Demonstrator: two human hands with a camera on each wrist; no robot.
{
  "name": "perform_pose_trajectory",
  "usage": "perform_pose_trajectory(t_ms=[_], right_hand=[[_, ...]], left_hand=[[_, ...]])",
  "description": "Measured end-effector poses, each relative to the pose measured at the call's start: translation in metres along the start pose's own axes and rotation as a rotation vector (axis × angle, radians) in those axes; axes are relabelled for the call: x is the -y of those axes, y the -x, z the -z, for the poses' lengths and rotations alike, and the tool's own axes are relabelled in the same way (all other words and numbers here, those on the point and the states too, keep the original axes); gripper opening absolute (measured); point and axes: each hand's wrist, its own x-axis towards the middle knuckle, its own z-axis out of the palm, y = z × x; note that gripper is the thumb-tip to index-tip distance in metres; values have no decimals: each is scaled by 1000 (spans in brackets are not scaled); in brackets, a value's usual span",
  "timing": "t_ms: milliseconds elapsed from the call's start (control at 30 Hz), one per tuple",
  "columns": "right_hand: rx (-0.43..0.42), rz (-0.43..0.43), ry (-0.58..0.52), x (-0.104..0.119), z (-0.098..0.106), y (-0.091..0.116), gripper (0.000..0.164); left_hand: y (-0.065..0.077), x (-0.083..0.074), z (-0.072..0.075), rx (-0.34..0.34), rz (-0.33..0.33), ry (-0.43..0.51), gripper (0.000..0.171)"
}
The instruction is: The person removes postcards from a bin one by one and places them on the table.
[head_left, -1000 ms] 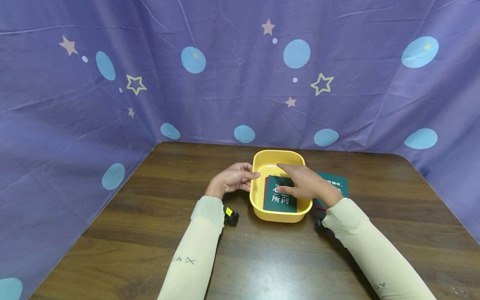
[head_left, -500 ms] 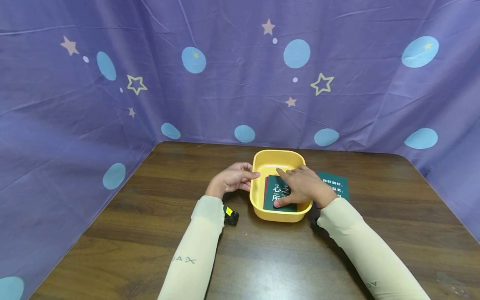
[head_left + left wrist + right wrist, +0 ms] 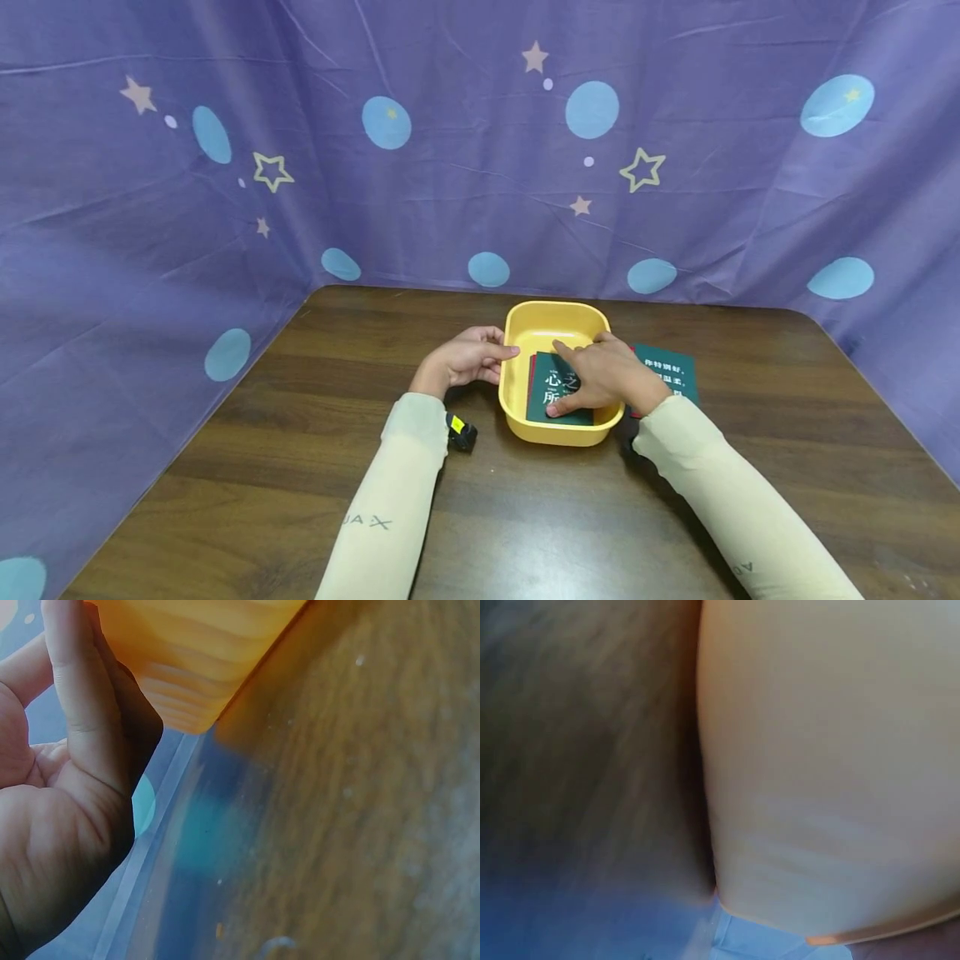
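Observation:
A yellow plastic basin [image 3: 553,315] stands on the table in the head view. My left hand [image 3: 468,358] holds its left side, thumb over the rim and fingers against the outer wall. In the left wrist view the fingers lie along the ribbed basin wall [image 3: 202,667]. Inside the basin is a small stack of dark green cards [image 3: 557,368] with white characters and red edges showing at the left. My right hand [image 3: 606,371] reaches over the right rim, index finger and thumb spread apart, the thumb on the top card. Its other fingertips are mostly hidden.
More green cards [image 3: 666,367] with white writing lie on the brown wooden table [image 3: 360,400] right of the basin, partly covered by my right wrist. A purple curtain [image 3: 450,167] hangs behind the table. Black wrist cameras, such as the left one [image 3: 462,433], sit under both wrists.
My right hand has lowered slightly and come toward me, its thumb sliding down over the top card. The left hand and the basin have stayed in place.

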Motion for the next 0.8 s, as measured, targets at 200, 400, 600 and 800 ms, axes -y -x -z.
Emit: perform_pose_trajectory(t_ms=[200,400,600,800], right_hand=[[-4,18,11,0,0,1,116],[-30,15,-13,-2,-2,1,116],[-63,30,-17,-2,-4,2,113],[-78,39,-34,-1,-2,1,110]], left_hand=[[1,-1,1,-3,4,2,19],[1,-3,-1,-3,8,-10,19],[0,-1,-1,-4,14,-7,19],[1,-1,1,-13,13,1,18]])
